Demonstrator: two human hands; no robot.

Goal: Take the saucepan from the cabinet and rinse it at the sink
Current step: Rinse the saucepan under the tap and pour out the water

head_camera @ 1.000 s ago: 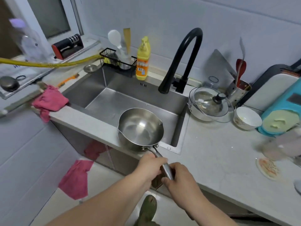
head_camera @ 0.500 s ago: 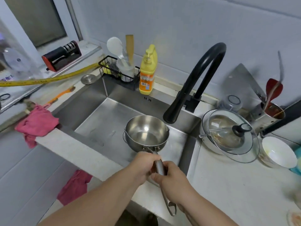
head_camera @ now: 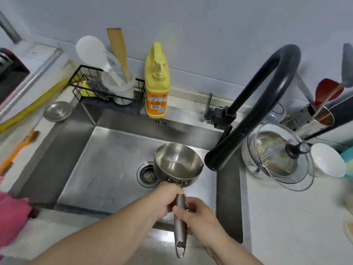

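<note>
A small steel saucepan (head_camera: 177, 165) hangs over the steel sink (head_camera: 114, 150), above the drain (head_camera: 148, 175), its bowl empty and shiny. Its long handle (head_camera: 180, 232) points back toward me. My left hand (head_camera: 166, 197) grips the handle close to the bowl. My right hand (head_camera: 196, 215) pinches the handle just behind it. The black arched faucet (head_camera: 248, 111) ends in a spout (head_camera: 214, 161) just right of the saucepan's rim. No water is running.
A yellow soap bottle (head_camera: 156, 83) and a wire rack (head_camera: 107, 88) with utensils stand behind the sink. On the right counter sit a lidded pot (head_camera: 277, 155), a white bowl (head_camera: 326, 159) and a utensil cup (head_camera: 315, 119). A pink cloth (head_camera: 11, 217) lies left.
The saucepan has moved from the sink's front edge forward and over the basin toward the faucet spout. Both hands stayed on the handle. My view has shifted closer and right.
</note>
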